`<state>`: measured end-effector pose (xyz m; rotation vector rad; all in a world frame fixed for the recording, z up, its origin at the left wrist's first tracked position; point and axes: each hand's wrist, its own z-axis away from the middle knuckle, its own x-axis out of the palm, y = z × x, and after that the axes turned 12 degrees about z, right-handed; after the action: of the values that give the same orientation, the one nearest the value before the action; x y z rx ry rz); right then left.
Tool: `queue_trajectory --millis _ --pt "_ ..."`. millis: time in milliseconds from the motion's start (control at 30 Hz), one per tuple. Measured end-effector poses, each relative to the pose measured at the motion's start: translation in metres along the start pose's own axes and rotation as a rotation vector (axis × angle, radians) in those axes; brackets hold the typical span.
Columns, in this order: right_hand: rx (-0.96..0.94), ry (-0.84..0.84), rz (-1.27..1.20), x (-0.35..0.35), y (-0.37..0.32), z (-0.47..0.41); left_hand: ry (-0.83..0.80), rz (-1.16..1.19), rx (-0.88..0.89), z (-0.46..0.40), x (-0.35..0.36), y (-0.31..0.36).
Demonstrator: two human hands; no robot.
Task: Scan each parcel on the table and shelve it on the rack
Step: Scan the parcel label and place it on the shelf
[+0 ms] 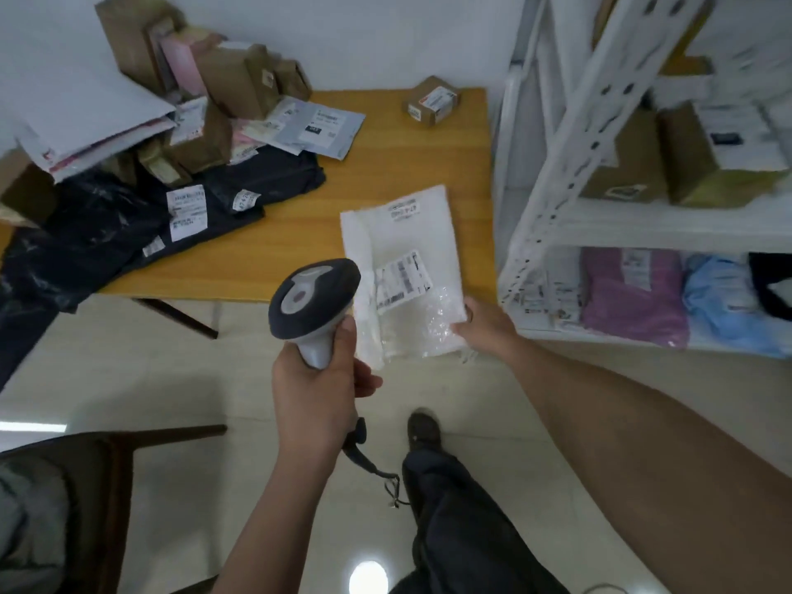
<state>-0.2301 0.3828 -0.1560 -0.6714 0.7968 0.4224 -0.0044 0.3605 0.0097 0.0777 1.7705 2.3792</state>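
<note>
The left hand (pixel 319 388) has its fingers wrapped round the scanner (pixel 310 300) handle, head aimed toward the white parcel (pixel 403 267) at frame centre. The right hand (pixel 486 325) pinches the parcel's near right corner, half on the counter (pixel 385 165), half overhanging. To scan well, flatten the crinkled film and square the beam to the barcode label (pixel 400 280). The parcel's long axis runs near-to-far, tilted slightly left.

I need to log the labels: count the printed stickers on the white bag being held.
2. One small sticker sits near the far end of the white bag; a larger barcode sticker lies midway, partly behind the scanner. The underside is hidden.
</note>
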Motion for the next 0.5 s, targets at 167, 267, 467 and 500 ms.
queue_trajectory --millis 167,267,467,500 --pt "-0.028 0.048 0.196 -0.004 0.097 0.070 -0.144 0.022 0.005 0.049 0.042 -0.001" --pt "0.037 0.034 0.275 -0.010 0.158 0.107 -0.259 0.033 -0.006 0.074 0.070 -0.005" --pt "0.239 -0.045 0.300 -0.018 0.244 0.160 -0.424 0.050 -0.043 0.116 0.123 -0.014" --pt "0.275 -0.051 0.287 -0.019 0.254 0.164 -0.446 0.050 -0.038 0.121 0.133 -0.015"
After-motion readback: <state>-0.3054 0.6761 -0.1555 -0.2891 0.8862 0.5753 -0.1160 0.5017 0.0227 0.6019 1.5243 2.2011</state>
